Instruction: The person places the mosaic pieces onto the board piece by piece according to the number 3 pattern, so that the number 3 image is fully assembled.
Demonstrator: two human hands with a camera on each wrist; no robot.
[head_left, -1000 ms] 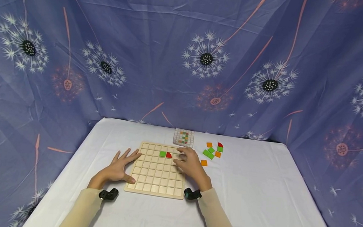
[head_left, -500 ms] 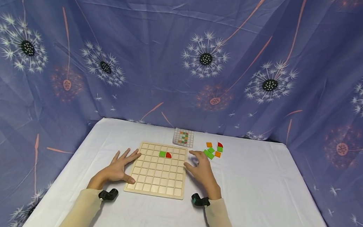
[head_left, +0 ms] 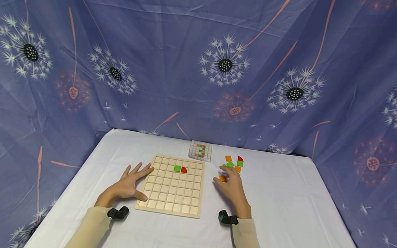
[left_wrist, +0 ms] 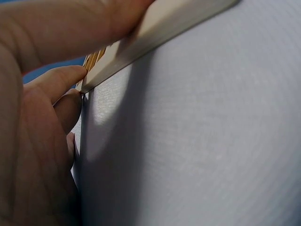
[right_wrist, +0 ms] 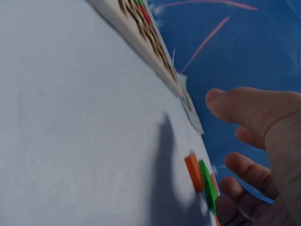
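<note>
- Dandelion-print fabric curtain [head_left: 168,60]: blue-violet, pleated, hung behind and at both sides of the work area.
- Tabletop [head_left: 282,206]: covered with a white cloth; supports all components below.
- Wooden grid board [head_left: 173,191]: flat on the tabletop, left of centre, divided into square recesses by raised ribs.
- Sleeves [head_left: 89,227]: cream, one on each forearm.
- Left hand [head_left: 130,182]: placed at the board's left side, thumb and fingertips touching it. Grip apart, digits spread.
- Right hand [head_left: 232,184]: to the right of the board, over the loose tiles. Grip apart; thumb and index finger are separated, clamped on nothing.
- Pattern card [head_left: 200,151]: beyond the board's far edge, near its right corner; printed with a grid and orange, green and red cells.
- Wrist cameras [head_left: 118,213]: black, one at each wrist.
- Green square tile [head_left: 177,168] and red quarter-circle tile [head_left: 184,170]: seated side by side in the board's second row from the far edge.
- Near orange square tile [head_left: 222,178]: on the tabletop, between right thumb and index finger in the head view; contact cannot be determined.
- Loose tile group [head_left: 230,164]: orange, green and red pieces beyond the right hand, some partly hidden by it.
</note>
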